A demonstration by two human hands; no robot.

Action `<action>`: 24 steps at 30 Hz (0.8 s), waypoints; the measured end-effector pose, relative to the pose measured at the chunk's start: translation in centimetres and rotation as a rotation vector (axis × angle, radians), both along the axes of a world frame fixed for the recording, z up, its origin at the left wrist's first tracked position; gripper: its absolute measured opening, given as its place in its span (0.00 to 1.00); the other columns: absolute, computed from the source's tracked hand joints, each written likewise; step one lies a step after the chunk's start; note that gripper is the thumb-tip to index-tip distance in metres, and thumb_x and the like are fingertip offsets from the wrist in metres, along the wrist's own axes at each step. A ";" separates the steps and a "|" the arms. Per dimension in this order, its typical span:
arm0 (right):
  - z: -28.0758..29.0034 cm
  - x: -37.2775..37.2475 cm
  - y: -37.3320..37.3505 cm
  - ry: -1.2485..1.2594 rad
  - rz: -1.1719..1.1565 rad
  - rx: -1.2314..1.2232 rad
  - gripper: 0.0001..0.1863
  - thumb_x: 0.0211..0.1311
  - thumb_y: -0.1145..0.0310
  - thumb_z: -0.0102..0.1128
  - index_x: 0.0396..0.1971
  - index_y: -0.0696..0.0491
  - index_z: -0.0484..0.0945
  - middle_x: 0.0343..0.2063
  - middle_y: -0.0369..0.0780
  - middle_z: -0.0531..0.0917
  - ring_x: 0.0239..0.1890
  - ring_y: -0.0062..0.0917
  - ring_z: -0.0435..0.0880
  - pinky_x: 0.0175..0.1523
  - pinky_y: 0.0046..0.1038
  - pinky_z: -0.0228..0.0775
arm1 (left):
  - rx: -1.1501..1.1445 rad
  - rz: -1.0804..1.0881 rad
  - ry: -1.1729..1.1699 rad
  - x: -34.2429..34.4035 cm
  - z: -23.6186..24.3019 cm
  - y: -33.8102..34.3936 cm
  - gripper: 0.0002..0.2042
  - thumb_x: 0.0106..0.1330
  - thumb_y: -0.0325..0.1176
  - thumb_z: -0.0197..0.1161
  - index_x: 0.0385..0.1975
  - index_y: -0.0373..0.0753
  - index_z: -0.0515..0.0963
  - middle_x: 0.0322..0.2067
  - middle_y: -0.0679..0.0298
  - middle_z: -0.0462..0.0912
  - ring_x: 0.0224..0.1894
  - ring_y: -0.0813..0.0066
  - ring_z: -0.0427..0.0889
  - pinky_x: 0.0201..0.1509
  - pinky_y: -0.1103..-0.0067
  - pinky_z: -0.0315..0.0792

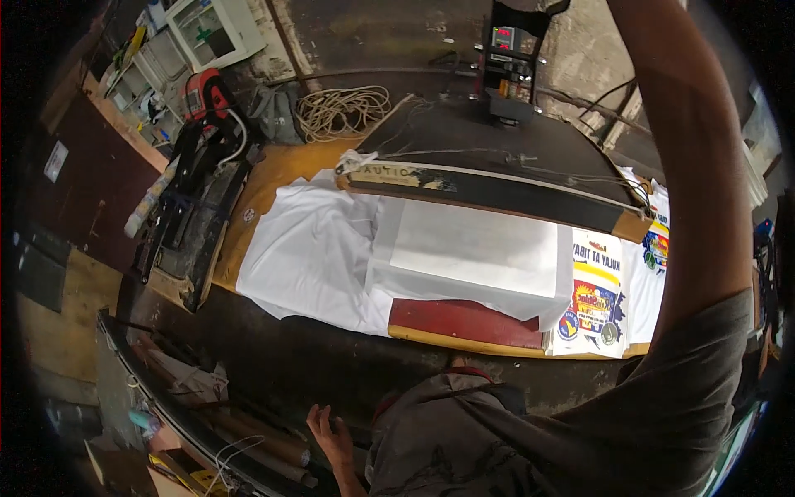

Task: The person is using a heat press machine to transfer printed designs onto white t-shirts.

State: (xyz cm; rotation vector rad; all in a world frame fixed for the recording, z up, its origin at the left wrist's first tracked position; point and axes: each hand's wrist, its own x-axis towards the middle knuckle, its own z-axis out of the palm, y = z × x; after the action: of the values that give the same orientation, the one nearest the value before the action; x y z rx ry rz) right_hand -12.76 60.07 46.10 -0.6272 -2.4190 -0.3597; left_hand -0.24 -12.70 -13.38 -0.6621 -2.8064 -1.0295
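My left hand point(333, 437) hangs low in front of the table, fingers apart, holding nothing. My right arm point(696, 157) is raised along the right side and runs out past the top edge, so the right hand is out of sight. A heat press's dark upper plate point(497, 157) is tilted up over the bed. Below it lies a white T-shirt point(310, 253), spread to the left, with a blank white sheet point(476, 248) on it. Part of the red bed point(464, 321) shows at the near side. Printed transfer sheets point(598, 302) with coloured designs lie to the right.
Coiled rope point(341, 112) rests at the back of the wooden table point(290, 163). A second press with a red control box point(205, 95) stands at the left. Behind it is a white cabinet point(217, 33). Rolls point(273, 443) lie at the lower left. A cable crosses the upper plate.
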 end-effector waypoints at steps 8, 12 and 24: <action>-12.9 8.4 -16.1 0.045 -0.189 0.095 0.25 0.64 0.49 0.48 0.18 0.55 0.77 0.06 0.37 0.69 0.13 0.33 0.72 0.22 0.29 0.67 | 0.221 -0.107 -0.022 -4.6 2.5 6.4 0.16 0.56 0.15 0.55 0.45 0.33 0.75 0.49 0.51 0.71 0.51 0.52 0.73 0.50 0.70 0.73; -25.0 13.8 -26.1 -0.231 0.004 0.018 0.26 0.44 0.42 0.68 0.18 0.54 0.80 0.19 0.44 0.80 0.26 0.37 0.82 0.34 0.40 0.72 | 0.460 -0.319 0.125 -8.8 8.0 17.0 0.12 0.56 0.14 0.55 0.38 0.31 0.79 0.42 0.53 0.77 0.43 0.55 0.77 0.47 0.70 0.73; -33.0 13.9 -26.4 -0.093 0.056 -0.203 0.08 0.48 0.64 0.57 0.17 0.50 0.76 0.16 0.41 0.79 0.20 0.36 0.81 0.24 0.35 0.70 | 0.478 -1.006 0.194 -9.0 26.8 39.7 0.13 0.66 0.32 0.46 0.36 0.33 0.78 0.35 0.52 0.82 0.38 0.53 0.80 0.45 0.67 0.72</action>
State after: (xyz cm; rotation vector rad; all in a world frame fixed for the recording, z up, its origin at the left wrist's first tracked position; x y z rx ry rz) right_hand 1.17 33.63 13.11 -0.6414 -2.5775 -0.1231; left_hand -9.25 27.00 13.38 -2.0044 -1.8476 -1.5341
